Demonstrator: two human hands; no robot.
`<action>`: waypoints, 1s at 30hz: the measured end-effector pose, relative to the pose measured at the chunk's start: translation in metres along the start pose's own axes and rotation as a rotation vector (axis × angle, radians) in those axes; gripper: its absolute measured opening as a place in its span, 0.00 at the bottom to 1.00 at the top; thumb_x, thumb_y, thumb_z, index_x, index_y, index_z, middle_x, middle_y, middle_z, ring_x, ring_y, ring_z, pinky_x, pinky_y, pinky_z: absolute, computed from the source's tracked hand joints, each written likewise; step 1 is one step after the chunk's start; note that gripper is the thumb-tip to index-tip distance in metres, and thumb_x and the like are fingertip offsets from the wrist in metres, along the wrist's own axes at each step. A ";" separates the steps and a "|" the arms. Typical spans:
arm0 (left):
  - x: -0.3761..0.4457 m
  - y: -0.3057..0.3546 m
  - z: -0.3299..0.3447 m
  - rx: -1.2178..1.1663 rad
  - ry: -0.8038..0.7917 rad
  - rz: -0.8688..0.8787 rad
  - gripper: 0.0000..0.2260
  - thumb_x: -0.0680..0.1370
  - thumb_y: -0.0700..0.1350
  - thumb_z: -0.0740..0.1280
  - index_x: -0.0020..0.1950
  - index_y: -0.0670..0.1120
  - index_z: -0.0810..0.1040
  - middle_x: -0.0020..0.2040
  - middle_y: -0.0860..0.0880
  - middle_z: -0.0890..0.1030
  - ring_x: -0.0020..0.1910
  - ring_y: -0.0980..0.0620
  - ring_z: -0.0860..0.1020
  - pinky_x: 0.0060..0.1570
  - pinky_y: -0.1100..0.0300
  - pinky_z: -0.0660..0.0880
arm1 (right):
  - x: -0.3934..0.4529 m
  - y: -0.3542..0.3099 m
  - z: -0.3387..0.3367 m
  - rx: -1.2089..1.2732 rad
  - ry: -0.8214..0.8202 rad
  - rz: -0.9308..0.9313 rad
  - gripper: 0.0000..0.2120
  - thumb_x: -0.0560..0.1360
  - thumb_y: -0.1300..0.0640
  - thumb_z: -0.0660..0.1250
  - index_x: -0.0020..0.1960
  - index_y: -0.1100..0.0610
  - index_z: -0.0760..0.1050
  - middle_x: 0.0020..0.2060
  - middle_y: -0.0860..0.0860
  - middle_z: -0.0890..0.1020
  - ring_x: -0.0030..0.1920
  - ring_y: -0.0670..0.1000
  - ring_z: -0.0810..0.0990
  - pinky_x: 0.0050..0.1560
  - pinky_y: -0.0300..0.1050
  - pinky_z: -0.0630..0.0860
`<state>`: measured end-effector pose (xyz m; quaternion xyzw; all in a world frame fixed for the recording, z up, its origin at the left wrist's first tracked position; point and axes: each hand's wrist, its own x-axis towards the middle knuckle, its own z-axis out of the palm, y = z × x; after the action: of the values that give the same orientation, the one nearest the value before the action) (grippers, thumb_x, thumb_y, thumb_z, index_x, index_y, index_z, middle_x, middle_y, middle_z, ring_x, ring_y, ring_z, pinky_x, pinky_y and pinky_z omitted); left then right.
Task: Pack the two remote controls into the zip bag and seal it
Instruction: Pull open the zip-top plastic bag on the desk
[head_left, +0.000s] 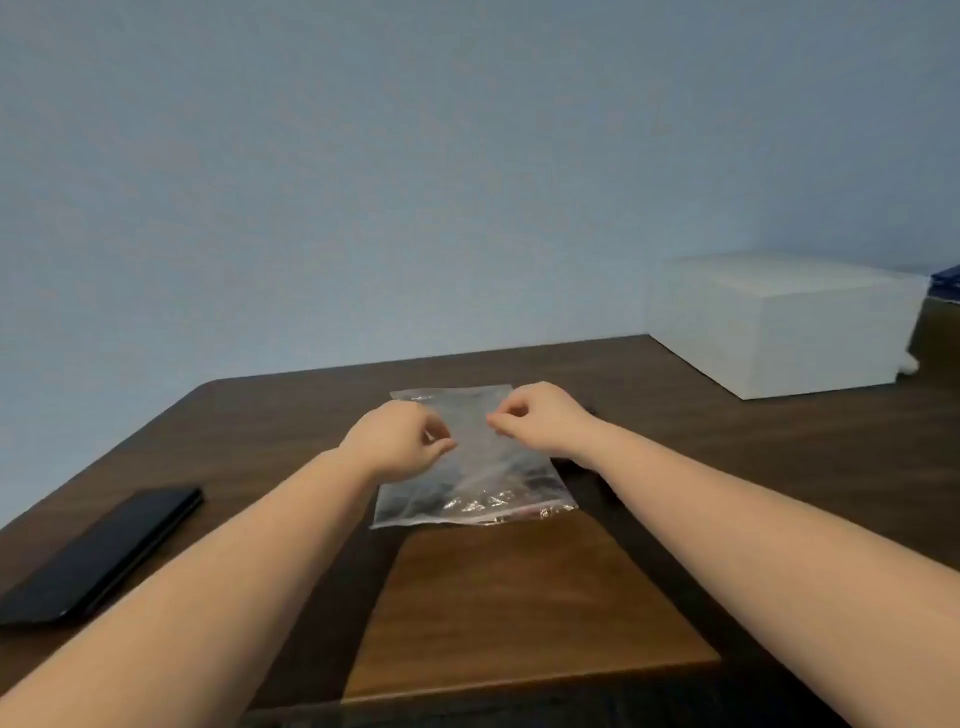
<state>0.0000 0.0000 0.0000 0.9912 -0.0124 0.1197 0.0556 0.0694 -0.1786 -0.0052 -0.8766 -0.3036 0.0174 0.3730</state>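
A clear zip bag (467, 483) lies flat on the dark wooden table (519, 597), its red-lined zip edge towards me. Both hands hover over the bag's middle. The fingertips of my left hand (397, 441) are pinched together on the plastic film, and those of my right hand (540, 421) are pinched the same way a little farther back. A flat black remote control (98, 556) rests on the table at the left, well apart from the bag. A dark shape (584, 467) shows beside my right wrist, mostly hidden by the forearm. I cannot tell what it is.
A white box (779, 322) stands at the table's back right, with something blue (948, 280) behind it. The table's far edge meets a pale blue wall (363, 182). The table's left edge runs diagonally past the remote.
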 end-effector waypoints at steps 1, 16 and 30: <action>-0.009 0.004 0.005 -0.024 -0.024 -0.003 0.11 0.75 0.54 0.65 0.50 0.51 0.83 0.51 0.51 0.85 0.49 0.52 0.80 0.51 0.55 0.77 | -0.011 0.002 0.004 -0.032 -0.004 -0.008 0.12 0.77 0.53 0.65 0.45 0.60 0.82 0.45 0.55 0.84 0.46 0.53 0.80 0.47 0.47 0.75; -0.042 0.007 0.040 -0.025 -0.025 0.096 0.10 0.77 0.50 0.63 0.51 0.51 0.82 0.50 0.49 0.84 0.51 0.46 0.79 0.47 0.53 0.76 | -0.043 -0.001 0.035 -0.381 -0.209 -0.205 0.14 0.75 0.48 0.67 0.57 0.53 0.80 0.53 0.52 0.83 0.53 0.53 0.79 0.54 0.49 0.76; -0.023 -0.013 0.054 -0.185 0.493 -0.260 0.17 0.71 0.62 0.65 0.53 0.54 0.78 0.52 0.52 0.77 0.57 0.49 0.70 0.54 0.50 0.66 | 0.004 0.004 0.052 -0.182 -0.028 -0.087 0.08 0.78 0.57 0.64 0.52 0.55 0.81 0.52 0.52 0.83 0.54 0.52 0.78 0.57 0.47 0.74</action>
<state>-0.0088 0.0068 -0.0588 0.9161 0.1178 0.3473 0.1619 0.0621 -0.1453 -0.0444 -0.8926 -0.3466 -0.0142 0.2879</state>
